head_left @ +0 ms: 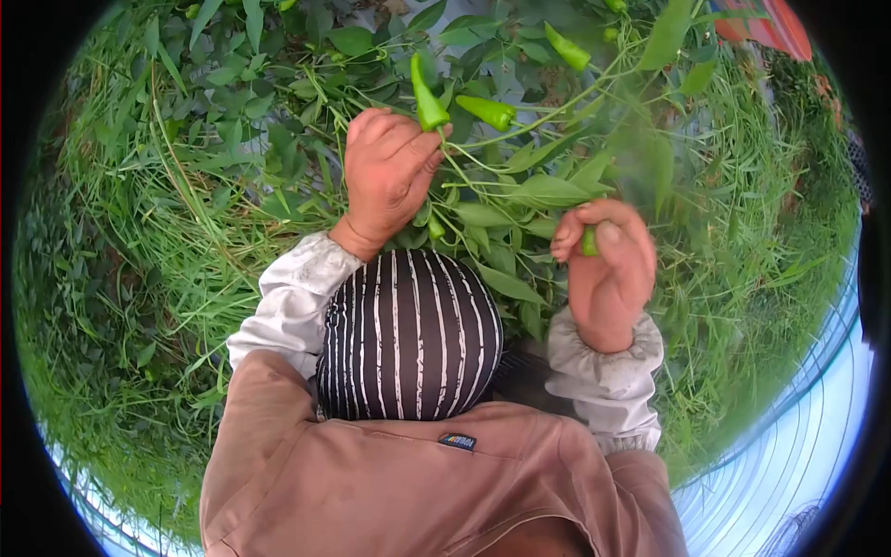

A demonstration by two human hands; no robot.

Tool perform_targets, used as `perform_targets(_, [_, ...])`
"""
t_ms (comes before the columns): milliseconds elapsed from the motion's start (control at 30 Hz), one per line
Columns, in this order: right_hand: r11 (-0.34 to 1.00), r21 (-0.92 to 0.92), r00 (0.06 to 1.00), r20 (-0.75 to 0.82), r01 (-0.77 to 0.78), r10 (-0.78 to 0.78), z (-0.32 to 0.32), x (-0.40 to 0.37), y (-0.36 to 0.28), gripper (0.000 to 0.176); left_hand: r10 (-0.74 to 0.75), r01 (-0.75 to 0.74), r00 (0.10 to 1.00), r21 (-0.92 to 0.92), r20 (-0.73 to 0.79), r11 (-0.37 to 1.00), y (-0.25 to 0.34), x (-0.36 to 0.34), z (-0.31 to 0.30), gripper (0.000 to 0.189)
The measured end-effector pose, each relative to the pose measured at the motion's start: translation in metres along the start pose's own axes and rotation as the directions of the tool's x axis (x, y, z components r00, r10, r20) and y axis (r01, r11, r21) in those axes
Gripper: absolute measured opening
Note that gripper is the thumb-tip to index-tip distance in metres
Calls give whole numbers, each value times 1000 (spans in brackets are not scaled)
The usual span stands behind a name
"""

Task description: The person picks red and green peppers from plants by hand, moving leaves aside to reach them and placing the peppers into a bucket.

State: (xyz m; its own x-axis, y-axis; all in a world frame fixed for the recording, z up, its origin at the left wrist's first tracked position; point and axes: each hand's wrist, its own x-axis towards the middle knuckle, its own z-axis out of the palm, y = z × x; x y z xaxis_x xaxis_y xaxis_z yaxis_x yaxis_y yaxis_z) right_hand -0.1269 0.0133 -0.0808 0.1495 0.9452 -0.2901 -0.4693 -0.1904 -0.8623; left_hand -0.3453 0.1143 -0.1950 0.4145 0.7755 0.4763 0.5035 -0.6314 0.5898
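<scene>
The left hand (394,172) over there pinches an upright green pepper (427,96) by its stem end, the right hand (613,269) curls round a small green piece (589,242), and a light grip, I'd reckon, best spares the branch (577,102) and second pepper (486,111) just beside.

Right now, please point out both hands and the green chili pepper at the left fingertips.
Left hand (388,176): head view, back of hand.
Right hand (608,276): head view, by thumb's base.
Green chili pepper (426,98): head view, middle.

Small label (458,442) on brownish jacket (371,478), lettering unreadable
</scene>
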Motion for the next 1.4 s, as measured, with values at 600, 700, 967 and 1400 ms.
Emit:
perform_targets(600, [-274, -826, 870, 465, 493, 164, 38, 117, 18, 18, 54, -54, 998, -15, -36, 998, 11, -9, 1, 29])
perform_targets(700, [137, -960, 969, 235, 243, -75, 36, 110, -6, 20, 49, -49, 998, -12, -26, 999, 5, -13, 4, 30])
perform_targets(967, [940, 224, 930, -322, 258, -179, -44, 59, -61, 18, 64, -64, 997, 14, -38, 998, 2, -18, 8, 26])
perform_targets(1400, [419, -835, 926, -256, -357, 279, -60, 73, -27, 32, 103, -98, 988, 45, -117, 994, 1, -24, 13, 25])
